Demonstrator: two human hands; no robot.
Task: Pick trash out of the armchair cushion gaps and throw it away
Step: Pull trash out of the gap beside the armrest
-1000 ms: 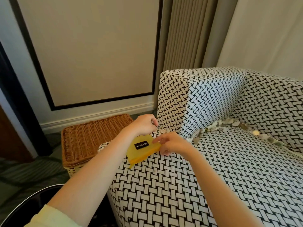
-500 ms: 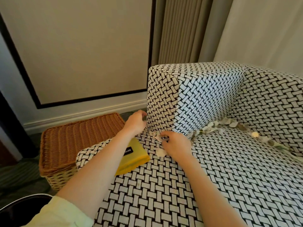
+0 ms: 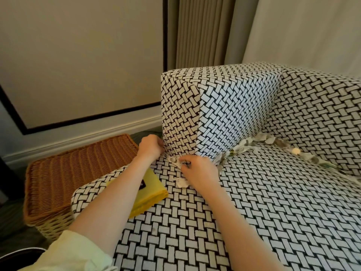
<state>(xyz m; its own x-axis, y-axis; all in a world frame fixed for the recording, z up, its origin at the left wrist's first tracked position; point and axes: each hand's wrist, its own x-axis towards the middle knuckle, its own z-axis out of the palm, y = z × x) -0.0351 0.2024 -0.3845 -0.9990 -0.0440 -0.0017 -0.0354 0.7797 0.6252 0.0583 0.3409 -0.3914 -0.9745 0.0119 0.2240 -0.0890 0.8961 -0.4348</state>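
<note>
The armchair [image 3: 273, 192] has a black-and-white woven cover. Crumpled paper scraps [image 3: 252, 142] fill the gap between the seat cushion and the armrest and run on along the backrest gap [image 3: 312, 159]. At the front foot of the armrest [image 3: 224, 114], my right hand [image 3: 199, 172] pinches a pale scrap [image 3: 174, 160], and another scrap [image 3: 182, 182] lies under its palm. My left hand [image 3: 150, 147] is curled against the armrest's front corner, its fingertips hidden. A yellow bag [image 3: 151, 189] with a black label lies flat on the seat under my left forearm.
A brown wicker basket [image 3: 78, 173] with a flat lid stands on the floor left of the chair. A dark rounded object [image 3: 17, 255] shows at the bottom left edge. Wall panel and curtains stand behind the chair.
The yellow bag went from my hands down onto the seat. My right hand moved to the scraps at the armrest's foot and pinched one. My left hand shifted to the armrest's front corner.
</note>
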